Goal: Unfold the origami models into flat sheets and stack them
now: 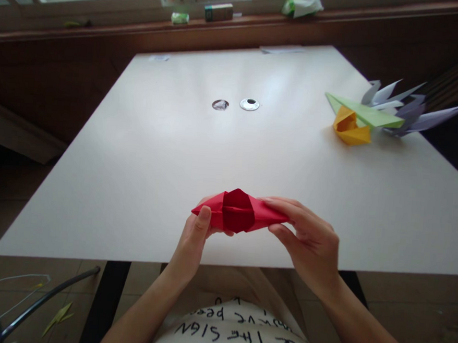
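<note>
Both hands at the near table edge: left hand point(193, 237) pinches one tip of a red folded paper piece point(240, 211), right hand point(306, 239) grips the opposite tip, so it spans between them. Risk: too hard a pull could tear its creases or flatten the raised centre. Item: glossy red, boat-like, pointed ends, darker central pocket.

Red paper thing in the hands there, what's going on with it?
A person holds a partly folded red paper piece just above the near edge of a white table, left hand pinching one pointed end, right hand the other. Finished folds lie far right: a yellow one, a green one and pale spiky ones.
</note>
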Available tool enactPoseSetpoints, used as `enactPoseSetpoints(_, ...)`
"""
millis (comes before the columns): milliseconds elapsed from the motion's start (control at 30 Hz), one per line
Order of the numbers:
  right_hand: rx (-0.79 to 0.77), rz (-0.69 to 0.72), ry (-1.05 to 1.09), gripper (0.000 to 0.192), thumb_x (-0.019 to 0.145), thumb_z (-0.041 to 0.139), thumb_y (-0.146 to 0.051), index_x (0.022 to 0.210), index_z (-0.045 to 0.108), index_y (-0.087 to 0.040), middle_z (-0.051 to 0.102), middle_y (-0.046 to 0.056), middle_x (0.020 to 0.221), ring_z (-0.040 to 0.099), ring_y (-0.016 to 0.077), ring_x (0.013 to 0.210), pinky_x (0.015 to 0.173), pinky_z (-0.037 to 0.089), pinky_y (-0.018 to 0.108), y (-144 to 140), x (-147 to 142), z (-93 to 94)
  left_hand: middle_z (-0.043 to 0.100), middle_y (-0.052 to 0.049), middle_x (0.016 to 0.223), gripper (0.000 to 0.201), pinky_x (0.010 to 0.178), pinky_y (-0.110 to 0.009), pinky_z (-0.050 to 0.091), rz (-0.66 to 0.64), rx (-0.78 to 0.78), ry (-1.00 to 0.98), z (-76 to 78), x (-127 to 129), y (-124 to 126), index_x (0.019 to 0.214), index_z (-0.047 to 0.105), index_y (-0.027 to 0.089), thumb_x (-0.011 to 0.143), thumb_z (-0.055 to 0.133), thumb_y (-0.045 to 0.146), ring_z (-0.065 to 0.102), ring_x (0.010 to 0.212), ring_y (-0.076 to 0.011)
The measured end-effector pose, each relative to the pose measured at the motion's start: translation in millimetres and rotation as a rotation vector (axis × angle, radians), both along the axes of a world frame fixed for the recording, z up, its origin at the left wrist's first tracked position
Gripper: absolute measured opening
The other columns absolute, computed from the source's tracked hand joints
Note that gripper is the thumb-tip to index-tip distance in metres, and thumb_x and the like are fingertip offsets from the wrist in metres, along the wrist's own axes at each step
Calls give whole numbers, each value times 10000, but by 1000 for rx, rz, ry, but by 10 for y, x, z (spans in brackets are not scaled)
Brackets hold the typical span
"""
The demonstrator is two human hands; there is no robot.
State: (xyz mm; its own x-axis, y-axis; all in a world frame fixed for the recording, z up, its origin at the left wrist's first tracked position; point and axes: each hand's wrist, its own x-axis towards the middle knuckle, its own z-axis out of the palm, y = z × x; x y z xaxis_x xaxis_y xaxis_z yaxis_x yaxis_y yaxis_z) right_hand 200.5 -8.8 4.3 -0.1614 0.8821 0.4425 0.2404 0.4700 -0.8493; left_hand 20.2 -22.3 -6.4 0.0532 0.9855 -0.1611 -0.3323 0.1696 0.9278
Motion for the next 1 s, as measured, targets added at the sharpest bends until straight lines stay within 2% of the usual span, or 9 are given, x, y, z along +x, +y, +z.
enactPoseSetpoints(200, 18, -3, -18, 316, 869, 480, -150, 1142, 583, -272, 618, 46, 1118, 583, 200, 1023, 848, 497, 362, -28, -55, -59, 670, -84, 988, 530, 621, -295, 536, 25, 20, -66, 42, 26, 7, 1047, 608, 191, 854, 316, 589, 638, 841, -213)
enactPoseSetpoints(433, 154, -63, -81, 379, 858, 463, -119, 1205, 535, -254, 611, 61, 1137, 584, 204, 1034, 857, 505, 349, -66, -150, -91, 621, -81, 1090, 443, 678, -295, 513, 102, 45, 102, -19, 143, -66, 1116, 508, 206, 866, 361, 542, 623, 831, -186)
enactPoseSetpoints(767, 274, -52, -157, 429, 825, 475, -52, 1232, 517, -180, 590, 100, 1158, 570, 209, 1050, 845, 505, 331, -66, -159, -106, 570, -84, 1136, 470, 729, -308, 489, 82, 111, 226, -27, 149, -128, 1175, 449, 216, 873, 320, 552, 599, 842, -175)
enactPoseSetpoints(900, 277, -40, -159, 435, 817, 484, -39, 1230, 518, -171, 582, 107, 1167, 560, 209, 1059, 851, 493, 328, -55, -149, -93, 552, -88, 1177, 482, 743, -306, 492, 57, 114, 244, -15, 143, -127, 1188, 455, 226, 866, 329, 560, 593, 890, -184)
enactPoseSetpoints(1000, 199, -38, -90, 386, 845, 455, -67, 1197, 544, -201, 593, 82, 1146, 563, 198, 1045, 845, 483, 327, -46, -134, -85, 566, -81, 1168, 466, 725, -289, 506, 25, 97, 157, -9, 122, -100, 1185, 473, 233, 862, 362, 550, 591, 922, -190)
